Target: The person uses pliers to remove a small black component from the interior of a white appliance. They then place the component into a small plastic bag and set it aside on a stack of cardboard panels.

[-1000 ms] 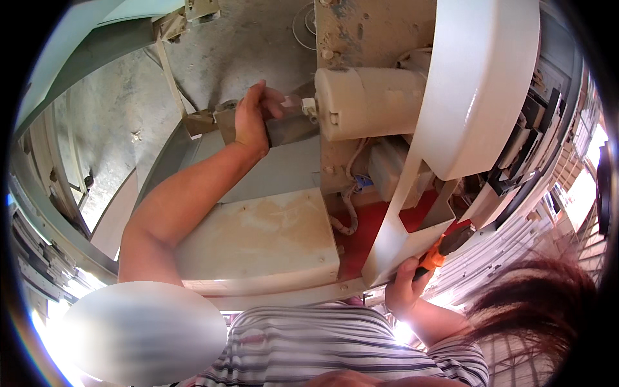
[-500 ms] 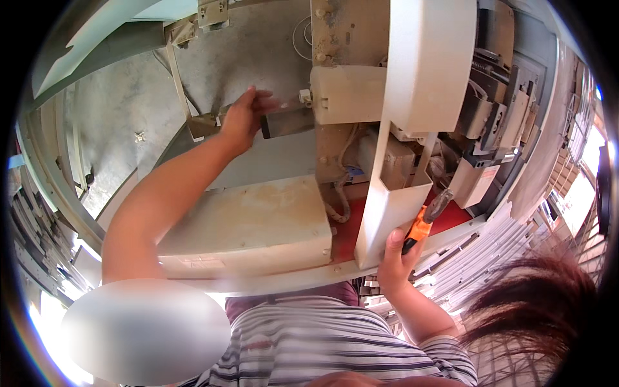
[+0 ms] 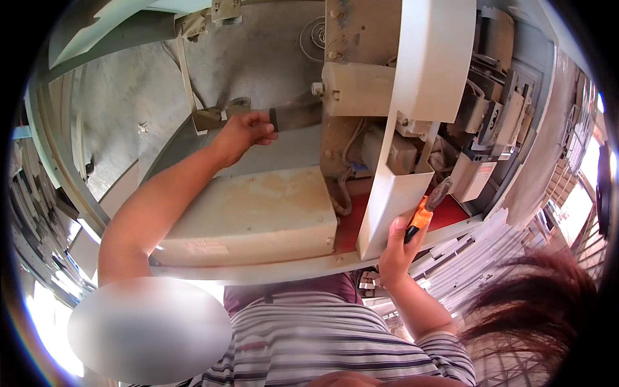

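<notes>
At the near edge, I see my striped shirt [image 3: 322, 335]. A little farther and to the right, my right hand [image 3: 393, 255] is closed around the pliers [image 3: 420, 216], which have orange and black handles; their metal head points away from me, toward the far right. The thumb of this hand is at the white casing [image 3: 390, 200], but I cannot tell if it presses on it. Behind the pliers is a red surface [image 3: 451, 216]. To the left lies a beige metal box [image 3: 258, 216], stained on its top.

Beyond this box, my left hand [image 3: 242, 135] has its fingers bent, just beside a dark flat piece [image 3: 296, 115]. I cannot tell whether the fingers touch it or grip something. Farther and to the right is a beige cylinder [image 3: 358, 89], before a brownish plate [image 3: 361, 39] with bolts. Farthest, a wire coil [image 3: 314, 39] lies on the grey floor [image 3: 264, 48].
</notes>
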Demonstrator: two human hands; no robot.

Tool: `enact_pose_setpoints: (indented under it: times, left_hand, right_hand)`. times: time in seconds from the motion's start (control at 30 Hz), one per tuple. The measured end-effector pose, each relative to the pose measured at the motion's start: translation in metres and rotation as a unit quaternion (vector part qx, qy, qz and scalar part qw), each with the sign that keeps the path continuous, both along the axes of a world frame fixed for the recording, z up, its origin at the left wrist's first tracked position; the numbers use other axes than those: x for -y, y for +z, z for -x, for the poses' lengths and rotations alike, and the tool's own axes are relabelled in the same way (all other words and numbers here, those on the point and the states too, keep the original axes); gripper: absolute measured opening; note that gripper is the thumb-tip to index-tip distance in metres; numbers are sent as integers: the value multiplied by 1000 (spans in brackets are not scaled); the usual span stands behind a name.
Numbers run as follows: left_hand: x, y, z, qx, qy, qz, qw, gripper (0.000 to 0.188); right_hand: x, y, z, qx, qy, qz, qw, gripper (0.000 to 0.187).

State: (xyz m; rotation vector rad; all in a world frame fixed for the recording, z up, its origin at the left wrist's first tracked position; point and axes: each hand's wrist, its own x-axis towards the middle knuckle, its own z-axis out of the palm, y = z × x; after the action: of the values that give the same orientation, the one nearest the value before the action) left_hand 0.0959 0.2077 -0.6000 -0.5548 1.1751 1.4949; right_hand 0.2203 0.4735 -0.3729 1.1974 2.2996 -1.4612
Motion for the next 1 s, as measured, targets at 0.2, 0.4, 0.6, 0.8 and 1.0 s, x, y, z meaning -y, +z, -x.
enact_pose_setpoints:
  times: [0.2, 0.4, 0.6, 0.8, 1.0]
  left_hand:
    - [-3, -2, -4, -21, 5, 6, 1000, 15]
    - [-11, 4, -7, -107, -65, 46, 991, 12]
    - [-15, 11, 7, -83, -26, 90, 992, 18]
    - [-12, 5, 9, -108, -58, 98, 988, 22]
    - [-12, 3, 2, -146, -62, 115, 981, 23]
  right_hand:
    - [-6, -7, -10, -11, 10, -10, 1000, 56]
    - [-3, -4, -5, -17, 17, -16, 1000, 55]
    - [1, -1, -1, -15, 8, -16, 1000, 52]
    - [-3, -4, -7, -10, 18, -27, 999, 50]
    - [-9, -7, -17, -4, 36, -58, 998, 54]
